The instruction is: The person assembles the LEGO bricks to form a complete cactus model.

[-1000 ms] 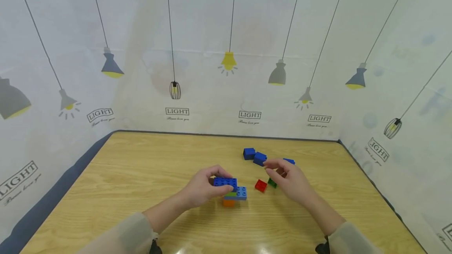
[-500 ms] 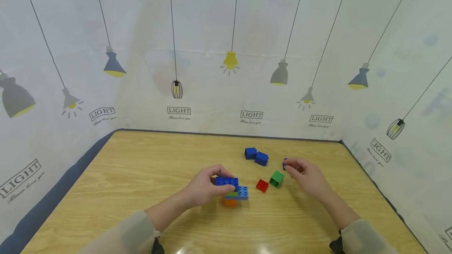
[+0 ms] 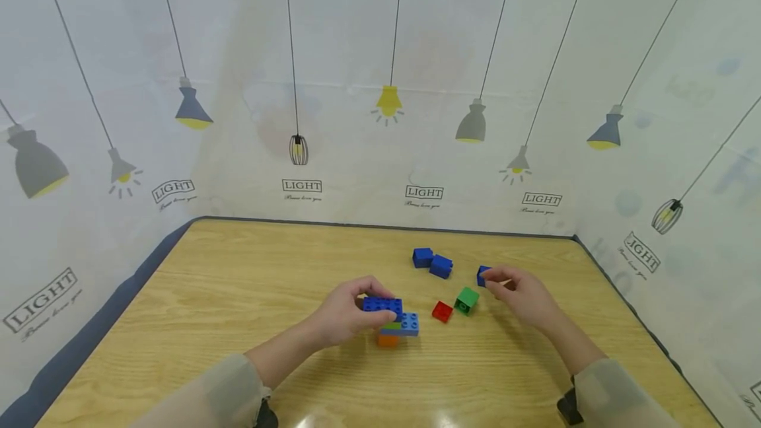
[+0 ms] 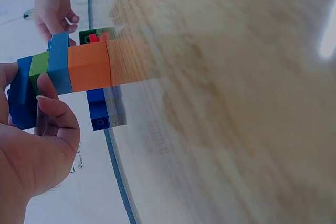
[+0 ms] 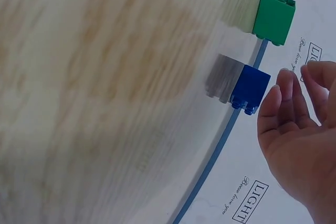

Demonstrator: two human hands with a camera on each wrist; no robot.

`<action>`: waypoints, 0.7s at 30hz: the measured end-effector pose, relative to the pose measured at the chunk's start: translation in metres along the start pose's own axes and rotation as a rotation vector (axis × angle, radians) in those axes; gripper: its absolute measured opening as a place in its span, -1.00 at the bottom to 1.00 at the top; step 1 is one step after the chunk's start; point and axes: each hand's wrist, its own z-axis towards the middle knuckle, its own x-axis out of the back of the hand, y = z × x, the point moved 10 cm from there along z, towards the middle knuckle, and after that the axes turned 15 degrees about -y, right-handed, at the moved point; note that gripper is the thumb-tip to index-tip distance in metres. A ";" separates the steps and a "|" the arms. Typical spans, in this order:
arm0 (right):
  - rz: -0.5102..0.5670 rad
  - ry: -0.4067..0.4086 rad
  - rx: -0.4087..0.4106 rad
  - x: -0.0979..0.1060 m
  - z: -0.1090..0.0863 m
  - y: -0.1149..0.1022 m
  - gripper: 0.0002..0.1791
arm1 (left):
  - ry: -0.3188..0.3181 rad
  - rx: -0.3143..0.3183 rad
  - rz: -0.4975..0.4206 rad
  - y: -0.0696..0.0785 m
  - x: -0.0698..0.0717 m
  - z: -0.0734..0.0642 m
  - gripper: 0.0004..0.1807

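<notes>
My left hand (image 3: 347, 314) grips the dark blue brick (image 3: 380, 305) between thumb and fingers. It tops a stack with a lime green brick (image 4: 39, 71), a light blue brick (image 3: 409, 324) and, at the bottom, an orange brick (image 4: 90, 66) standing on the table. Farther right, my right hand (image 3: 526, 296) hovers beside a small blue brick (image 5: 252, 88). Its loosely bent fingers hold nothing, and the right wrist view shows a gap between them and the brick. A green brick (image 3: 466, 300) and a flat red brick (image 3: 442, 312) lie between the two hands.
Toward the back of the wooden table (image 3: 267, 269), a blue brick (image 3: 423, 257) lies against another blue brick (image 3: 441, 266). A pale curtain (image 3: 345, 150) printed with lamps surrounds the table's back and sides.
My right hand has moved right, from over the green brick to the small blue brick, uncovering the green one. My left hand keeps its grip on the stack.
</notes>
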 end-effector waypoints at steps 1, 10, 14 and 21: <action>0.001 -0.009 0.002 -0.001 0.001 0.000 -0.66 | -0.002 -0.001 -0.003 0.000 0.000 0.000 -0.71; -0.019 -0.139 0.022 -0.018 0.010 -0.005 -0.54 | -0.004 0.001 -0.008 0.001 0.000 0.000 -0.71; -0.023 -0.189 0.018 -0.024 0.011 -0.005 -0.47 | -0.004 0.002 -0.008 0.001 0.000 0.000 -0.72; -0.017 -0.240 0.022 -0.031 0.015 -0.006 -0.41 | -0.003 0.001 -0.013 0.001 0.000 -0.001 -0.71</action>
